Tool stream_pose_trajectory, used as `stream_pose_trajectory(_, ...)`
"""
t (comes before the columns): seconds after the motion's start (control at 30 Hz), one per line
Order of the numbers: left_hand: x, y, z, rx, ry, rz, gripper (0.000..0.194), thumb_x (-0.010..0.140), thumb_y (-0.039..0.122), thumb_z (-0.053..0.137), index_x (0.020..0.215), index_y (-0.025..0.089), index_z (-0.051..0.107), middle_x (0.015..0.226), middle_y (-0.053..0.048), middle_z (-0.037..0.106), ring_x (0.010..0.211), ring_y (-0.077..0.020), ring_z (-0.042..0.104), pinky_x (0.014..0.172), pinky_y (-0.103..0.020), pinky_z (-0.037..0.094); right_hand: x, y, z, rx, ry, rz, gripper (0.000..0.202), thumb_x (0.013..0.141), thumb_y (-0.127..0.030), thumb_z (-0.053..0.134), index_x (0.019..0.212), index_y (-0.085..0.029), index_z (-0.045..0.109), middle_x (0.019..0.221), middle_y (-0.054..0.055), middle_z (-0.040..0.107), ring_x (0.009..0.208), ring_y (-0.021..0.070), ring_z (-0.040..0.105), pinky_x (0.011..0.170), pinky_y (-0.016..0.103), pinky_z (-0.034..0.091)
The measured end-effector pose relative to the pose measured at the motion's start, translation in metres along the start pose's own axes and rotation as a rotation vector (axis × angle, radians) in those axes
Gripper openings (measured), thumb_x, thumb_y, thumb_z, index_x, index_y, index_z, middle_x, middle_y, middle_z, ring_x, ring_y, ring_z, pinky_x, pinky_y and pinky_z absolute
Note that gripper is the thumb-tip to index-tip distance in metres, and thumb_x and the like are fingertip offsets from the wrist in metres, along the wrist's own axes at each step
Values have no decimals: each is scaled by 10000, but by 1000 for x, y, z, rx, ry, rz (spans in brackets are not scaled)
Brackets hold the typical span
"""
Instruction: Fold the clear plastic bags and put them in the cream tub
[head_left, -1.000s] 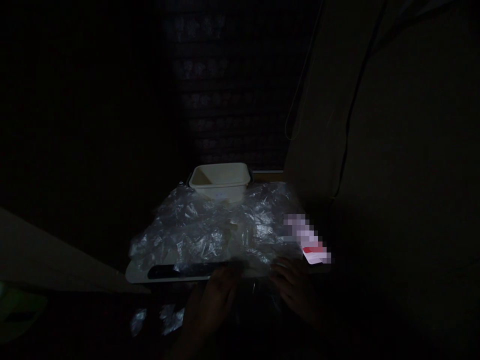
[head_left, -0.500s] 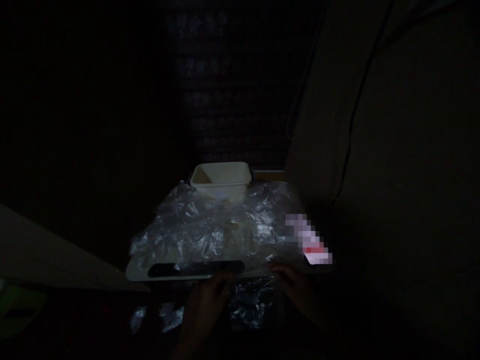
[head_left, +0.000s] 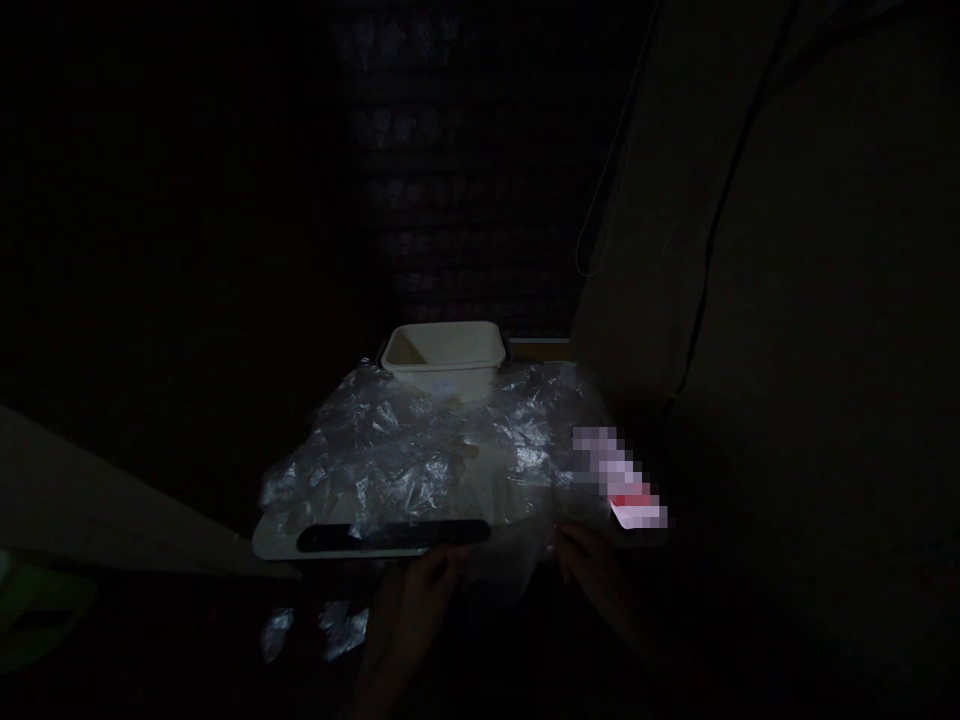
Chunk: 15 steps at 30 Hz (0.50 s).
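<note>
Left hand (head_left: 424, 590) and right hand (head_left: 589, 560) pinching a clear plastic bag (head_left: 506, 565) at the counter (head_left: 277, 540), white tub (head_left: 446, 360) behind.

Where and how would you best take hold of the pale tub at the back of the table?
I'd pinch the near rim of the tub, coming from above on the near side: it stands upright, its mouth open upward, and the rim juts out a little. Clear film crowds its base, so gripping low looks worse.

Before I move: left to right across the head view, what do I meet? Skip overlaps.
Green object, first shiny scrap, second shiny scrap, left hand, right hand, dark cord.
</note>
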<state>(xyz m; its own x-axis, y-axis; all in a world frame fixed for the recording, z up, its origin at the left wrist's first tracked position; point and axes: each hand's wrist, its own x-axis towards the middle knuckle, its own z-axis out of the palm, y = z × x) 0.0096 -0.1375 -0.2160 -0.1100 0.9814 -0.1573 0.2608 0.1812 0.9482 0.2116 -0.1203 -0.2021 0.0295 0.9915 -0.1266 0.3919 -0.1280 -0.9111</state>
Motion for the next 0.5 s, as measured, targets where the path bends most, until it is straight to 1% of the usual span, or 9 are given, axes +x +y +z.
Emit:
stream_pose_trajectory(0.1, 2, -2, 2, -13, 2, -35, 322, 614, 432, 464, 632, 137, 593, 559, -9, 582, 555, -154, 523, 500, -222, 392, 3, 2, 2, -53, 55, -5, 224, 634, -355, 415, 531, -168, 484, 451, -28, 456, 457, 109, 446, 462, 212, 351)
stream_pose_trajectory(0.2, 2, -2, 3, -28, 19, -93, 351, 605, 458, 464, 607, 126, 579, 495, 3, 545, 490, -137, 499, 450, -210, 372, 5, 7, 4, -71, 72, -23, 211, 624, -338, 420, 532, -165, 495, 519, -2, 506, 537, 129, 487, 514, 218, 373)
stream_pose_trajectory(0.33, -1, 2, 5, -38, 46, -119, 351, 588, 464, 477, 567, 124, 560, 447, 20, 504, 452, -125, 477, 417, -199, 355, 5, 10, 4, -37, 66, 10, 207, 606, -313, 427, 676, -153, 537, 616, 16, 558, 594, 146, 521, 557, 235, 399)
stream_pose_trajectory(0.43, -2, 4, 4, -66, 56, -117, 320, 595, 437, 481, 632, 130, 560, 493, 20, 519, 484, -130, 491, 426, -201, 368, 9, 10, 4, -14, 24, 21, 256, 604, -325, 427, 744, -140, 536, 642, 27, 567, 572, 147, 529, 534, 241, 410)
stream_pose_trajectory(0.5, -2, 4, 3, -85, 63, -121, 307, 596, 421, 485, 678, 133, 553, 551, 10, 544, 525, -140, 510, 441, -208, 386, 12, 9, 4, 3, 27, 13, 290, 596, -334, 440, 775, -129, 537, 709, 48, 577, 619, 155, 538, 558, 243, 416)
